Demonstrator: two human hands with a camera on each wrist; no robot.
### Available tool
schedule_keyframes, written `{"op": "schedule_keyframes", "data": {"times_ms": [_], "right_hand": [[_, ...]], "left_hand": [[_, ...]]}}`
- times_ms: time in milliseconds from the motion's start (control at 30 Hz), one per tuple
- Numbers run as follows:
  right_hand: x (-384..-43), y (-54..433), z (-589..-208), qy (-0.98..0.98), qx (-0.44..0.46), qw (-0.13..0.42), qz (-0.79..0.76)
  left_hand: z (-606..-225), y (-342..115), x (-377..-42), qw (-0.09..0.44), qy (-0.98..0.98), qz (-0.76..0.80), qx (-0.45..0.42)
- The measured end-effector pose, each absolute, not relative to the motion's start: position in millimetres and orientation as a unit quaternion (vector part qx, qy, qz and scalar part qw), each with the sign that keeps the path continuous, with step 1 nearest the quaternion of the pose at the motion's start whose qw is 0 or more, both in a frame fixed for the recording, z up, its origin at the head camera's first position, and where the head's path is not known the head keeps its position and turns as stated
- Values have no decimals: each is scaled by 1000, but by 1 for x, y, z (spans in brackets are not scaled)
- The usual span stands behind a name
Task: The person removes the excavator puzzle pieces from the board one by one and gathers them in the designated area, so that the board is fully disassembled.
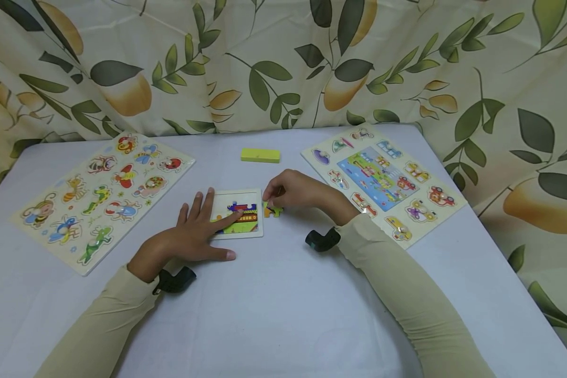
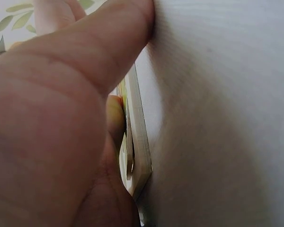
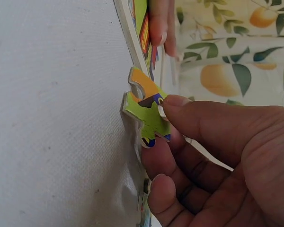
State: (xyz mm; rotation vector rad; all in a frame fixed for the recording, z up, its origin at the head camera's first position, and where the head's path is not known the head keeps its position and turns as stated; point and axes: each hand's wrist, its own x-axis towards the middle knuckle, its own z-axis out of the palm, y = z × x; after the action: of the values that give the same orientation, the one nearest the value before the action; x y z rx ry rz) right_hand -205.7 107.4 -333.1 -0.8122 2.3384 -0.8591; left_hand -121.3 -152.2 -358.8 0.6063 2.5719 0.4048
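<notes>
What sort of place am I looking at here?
Probably a puzzle-playing spot, perhaps at home, though little of the room shows: a white-covered table, an insect picture board, and a puzzle piece pinched in the right hand.

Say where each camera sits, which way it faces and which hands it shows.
Head: on the head, facing forward and down over the table; left hand, right hand and both sleeves show.
Left wrist: on that wrist, looking low along the table at the puzzle tray; left thumb and fingers show.
Right wrist: on that wrist, facing the puzzle piece the right hand pinches; left fingertips show too.
Head and right wrist share both hands, puzzle tray and puzzle piece.
</notes>
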Motion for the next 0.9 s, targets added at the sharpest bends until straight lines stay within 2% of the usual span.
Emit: {"op": "schedule_keyframes", "data": {"times_ms": [633,900], "right_hand": [[-208,111,-329,865,-314,247,-303],[-210,108,-326,871,-304,236,-307]], "left_hand": [[-359,-153,-121,240,925,183,229],[-356,-143,-117,221,925,178,252]]}}
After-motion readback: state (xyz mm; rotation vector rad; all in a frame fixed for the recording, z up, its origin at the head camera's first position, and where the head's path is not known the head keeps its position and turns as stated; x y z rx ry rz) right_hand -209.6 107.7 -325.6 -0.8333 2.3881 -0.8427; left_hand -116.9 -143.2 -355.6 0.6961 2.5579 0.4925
